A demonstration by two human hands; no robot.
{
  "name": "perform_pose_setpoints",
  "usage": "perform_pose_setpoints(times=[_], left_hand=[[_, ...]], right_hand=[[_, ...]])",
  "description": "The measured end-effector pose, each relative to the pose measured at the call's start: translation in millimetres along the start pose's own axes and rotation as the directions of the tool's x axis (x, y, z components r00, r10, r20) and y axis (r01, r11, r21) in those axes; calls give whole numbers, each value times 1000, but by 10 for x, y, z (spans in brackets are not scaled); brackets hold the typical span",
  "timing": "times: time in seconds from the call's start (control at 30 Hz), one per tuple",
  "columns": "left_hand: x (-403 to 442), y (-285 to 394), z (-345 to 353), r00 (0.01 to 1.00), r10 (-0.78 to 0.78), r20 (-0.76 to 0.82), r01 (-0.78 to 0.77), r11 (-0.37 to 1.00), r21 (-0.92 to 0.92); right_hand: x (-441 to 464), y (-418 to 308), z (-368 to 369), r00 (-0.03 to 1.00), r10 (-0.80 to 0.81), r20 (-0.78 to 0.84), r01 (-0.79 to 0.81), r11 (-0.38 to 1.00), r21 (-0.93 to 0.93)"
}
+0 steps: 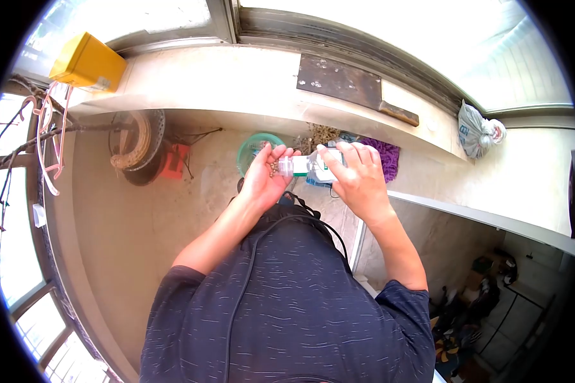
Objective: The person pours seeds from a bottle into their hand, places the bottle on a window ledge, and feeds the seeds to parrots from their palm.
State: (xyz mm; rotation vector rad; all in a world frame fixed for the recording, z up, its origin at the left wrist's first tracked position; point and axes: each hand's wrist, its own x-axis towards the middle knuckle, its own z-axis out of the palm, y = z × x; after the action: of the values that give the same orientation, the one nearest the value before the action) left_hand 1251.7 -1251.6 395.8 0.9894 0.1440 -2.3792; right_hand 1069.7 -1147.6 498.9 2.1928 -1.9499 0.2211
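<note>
My left hand (266, 179) is cupped, palm up, with small beige pellets (274, 168) lying against the fingers; they may be seeds, but are too small to tell. My right hand (361, 177) grips a clear plastic bottle (318, 165) with a green-and-white label. The bottle lies on its side, its mouth (283, 167) right at the left palm. Below and beyond the hands, a green basin (242, 155) stands on the floor, partly hidden by my left hand. A purple shaggy cloth (390, 159) shows behind the right hand.
A cleaver-like blade with a wooden handle (399, 113) lies on the window ledge (223, 76). A yellow container (89, 64) and a tied plastic bag (474, 131) also stand there. At left are pink hangers (61, 137), a dark round basket (148, 169) and a red object (175, 163).
</note>
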Motion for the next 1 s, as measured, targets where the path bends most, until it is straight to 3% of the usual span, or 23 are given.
perform_pose_setpoints(times=[0.33, 0.63, 0.83, 1.0], left_hand=[[15, 43, -4, 999, -15, 40, 15, 1000, 3], [-19, 58, 62, 998, -20, 52, 19, 1000, 10], [-38, 57, 64, 997, -35, 64, 34, 999, 19], [-11, 44, 10, 995, -34, 92, 33, 999, 11]], right_hand=[[0, -6, -81, 995, 47, 92, -61, 987, 152], [-32, -10, -40, 997, 51, 53, -54, 998, 44], [-52, -26, -72, 993, 83, 81, -94, 985, 148], [-64, -32, -65, 995, 70, 71, -78, 991, 110]])
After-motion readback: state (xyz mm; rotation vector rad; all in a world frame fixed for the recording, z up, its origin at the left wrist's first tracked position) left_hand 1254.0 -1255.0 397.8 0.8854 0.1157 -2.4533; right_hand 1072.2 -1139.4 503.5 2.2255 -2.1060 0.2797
